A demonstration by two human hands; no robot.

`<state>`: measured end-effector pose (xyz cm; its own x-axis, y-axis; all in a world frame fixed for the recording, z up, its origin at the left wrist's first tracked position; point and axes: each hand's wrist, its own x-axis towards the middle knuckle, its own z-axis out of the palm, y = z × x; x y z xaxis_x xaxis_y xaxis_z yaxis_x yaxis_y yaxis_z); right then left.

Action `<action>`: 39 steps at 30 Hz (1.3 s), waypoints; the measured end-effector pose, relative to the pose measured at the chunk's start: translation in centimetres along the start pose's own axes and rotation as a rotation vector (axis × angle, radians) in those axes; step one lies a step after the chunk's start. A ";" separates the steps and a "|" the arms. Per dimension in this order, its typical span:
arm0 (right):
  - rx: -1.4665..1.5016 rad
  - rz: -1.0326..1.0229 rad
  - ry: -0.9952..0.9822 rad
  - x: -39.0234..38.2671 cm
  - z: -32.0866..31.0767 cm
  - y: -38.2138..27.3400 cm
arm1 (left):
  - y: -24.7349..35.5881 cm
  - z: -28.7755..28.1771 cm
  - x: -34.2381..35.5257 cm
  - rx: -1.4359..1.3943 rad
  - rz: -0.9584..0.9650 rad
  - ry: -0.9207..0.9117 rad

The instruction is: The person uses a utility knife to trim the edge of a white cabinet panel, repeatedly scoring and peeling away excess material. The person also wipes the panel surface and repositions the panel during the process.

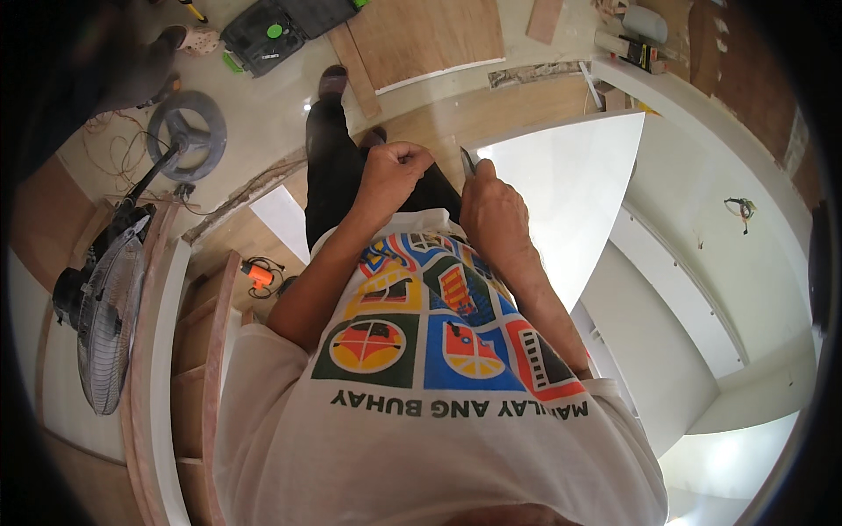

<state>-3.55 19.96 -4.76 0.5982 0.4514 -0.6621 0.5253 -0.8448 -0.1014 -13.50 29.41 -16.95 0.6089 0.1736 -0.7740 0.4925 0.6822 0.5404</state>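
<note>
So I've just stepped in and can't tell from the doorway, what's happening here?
A person in a white printed T-shirt stands over a white panel, looking down at both hands. The right hand holds a small grey blade at the panel's near corner. The left hand is closed in a fist just beside it; whether it grips anything cannot be seen. Around them are a standing fan on the left, an open tool case on the floor, and plywood sheets.

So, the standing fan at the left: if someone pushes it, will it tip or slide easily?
The fan probably resists sliding: its round base looks wide and flat on the floor. A push high up, at the wire cage, would likely tip it, since the head sits on a thin pole. The cage itself may flex slightly.
</note>
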 end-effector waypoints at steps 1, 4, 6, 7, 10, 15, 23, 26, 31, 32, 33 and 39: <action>0.002 -0.003 -0.005 0.1 0.0 -0.1 | 0.0 -0.1 0.1 0.000 0.004 0.010; -0.024 0.006 -0.033 0.4 0.0 -0.1 | 0.3 -0.2 0.4 0.004 0.039 0.023; -0.017 0.003 -0.032 0.5 0.1 -0.1 | 0.2 -0.1 0.6 0.028 0.087 0.008; -0.014 0.002 -0.032 0.5 0.1 -0.1 | 0.2 0.1 0.4 -0.002 0.067 0.000; -0.029 0.007 -0.036 0.6 0.2 0.0 | 0.4 0.9 0.0 -0.053 0.034 -0.021; -0.017 -0.052 -0.003 0.7 0.5 0.3 | 0.9 1.1 -0.4 -0.026 0.028 -0.029; 0.003 -0.041 -0.027 1.1 0.3 0.3 | 1.0 1.5 -0.1 0.007 0.108 -0.060; 0.025 -0.013 -0.055 1.2 -0.1 0.0 | 0.7 1.5 0.1 0.027 0.095 -0.077; 0.016 0.007 -0.090 1.7 0.1 0.1 | 0.9 1.6 -0.2 0.097 0.128 -0.089; 0.011 0.014 -0.085 1.8 0.2 0.1 | 1.2 1.6 -0.1 0.096 0.128 -0.085; 0.006 0.021 -0.081 1.7 0.3 0.0 | 1.4 1.5 0.0 0.096 0.129 -0.082; 0.017 0.008 -0.074 1.4 -0.1 -0.2 | 1.2 1.9 0.2 0.000 0.144 -0.121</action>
<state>-2.75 20.75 -5.58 0.5559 0.4227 -0.7158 0.5096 -0.8536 -0.1082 -11.63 28.89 -15.85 0.7435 0.1823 -0.6434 0.3948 0.6569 0.6424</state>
